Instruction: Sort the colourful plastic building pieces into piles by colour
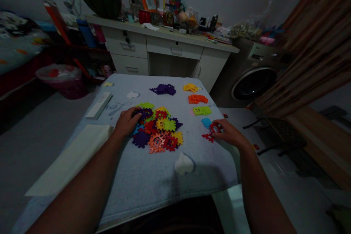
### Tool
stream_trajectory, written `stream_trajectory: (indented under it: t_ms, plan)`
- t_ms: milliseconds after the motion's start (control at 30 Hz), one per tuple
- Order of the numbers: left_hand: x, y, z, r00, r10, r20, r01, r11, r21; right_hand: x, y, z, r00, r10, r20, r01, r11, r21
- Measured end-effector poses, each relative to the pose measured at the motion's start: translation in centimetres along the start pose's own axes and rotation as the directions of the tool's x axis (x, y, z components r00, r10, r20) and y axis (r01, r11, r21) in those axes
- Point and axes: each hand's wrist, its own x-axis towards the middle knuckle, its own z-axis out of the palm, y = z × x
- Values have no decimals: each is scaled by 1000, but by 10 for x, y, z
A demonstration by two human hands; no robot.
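pinching red piece (212,128) between right fingers (221,136); touching purple piece (149,112) with left fingers (133,111), unclear whether gripping; likely light, stiff; hold notched edges

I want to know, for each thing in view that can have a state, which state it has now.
Left hand: at the pile's edge, grip unclear
Right hand: closed on red piece
Red piece: held
Pile: mixed colours, overlapping
Orange pieces: grouped together
Drawers: shut
Washer door: shut
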Motion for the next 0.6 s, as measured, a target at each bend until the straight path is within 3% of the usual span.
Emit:
stream_trajectory:
  t_ms: [200,600]
  plan:
    - [-1,7,-3,1000,2,7,-2,1000,-21,-23,3,8,999,20,27,-21,1000,7]
    - [-2,6,-3,1000,3,7,-2,999,-38,-21,11,17,999,5,-36,-4,1000,27]
